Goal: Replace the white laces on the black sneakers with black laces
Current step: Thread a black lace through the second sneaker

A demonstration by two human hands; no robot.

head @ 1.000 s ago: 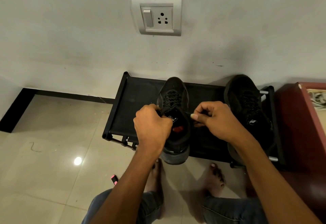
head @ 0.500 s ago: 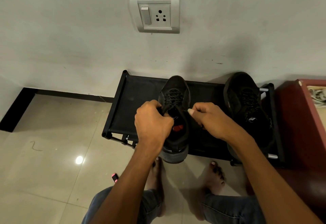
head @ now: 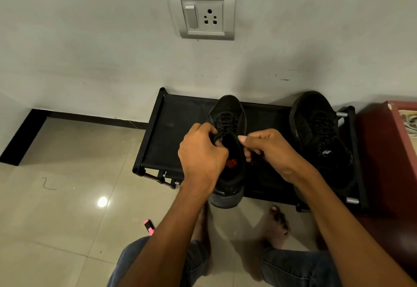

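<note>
Two black sneakers stand on a low black shoe rack (head: 180,124). The middle sneaker (head: 228,110) points its toe at the wall and carries a black lace (head: 224,121) through its eyelets. My left hand (head: 202,158) grips a black lace end at the left side of the shoe's opening. My right hand (head: 269,151) pinches the other lace end at the right side. A second black sneaker (head: 316,128), laced in black, lies at the right of the rack. No white lace is visible.
The rack stands against a white wall with a switch and socket plate (head: 203,13). A dark red cabinet (head: 383,151) adjoins the rack on the right. A small pink object (head: 149,227) lies on the tiled floor near my bare feet (head: 276,225).
Both hands have drawn closer together over the middle sneaker's opening while keeping hold of the lace ends. The view has tilted slightly.
</note>
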